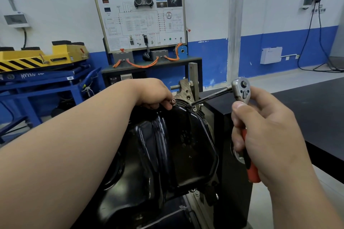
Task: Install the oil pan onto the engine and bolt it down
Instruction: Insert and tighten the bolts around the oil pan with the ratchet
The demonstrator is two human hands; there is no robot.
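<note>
Head view: your left hand pinches a bolt, right hand grips ratchet; a tilted start risks cross-threading.

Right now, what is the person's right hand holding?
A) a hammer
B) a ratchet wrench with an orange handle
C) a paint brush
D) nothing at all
B: the right hand grips the ratchet wrench by its orange handle, its long bar reaching to the far rim of the oil pan, where the left hand pinches a bolt.
</note>
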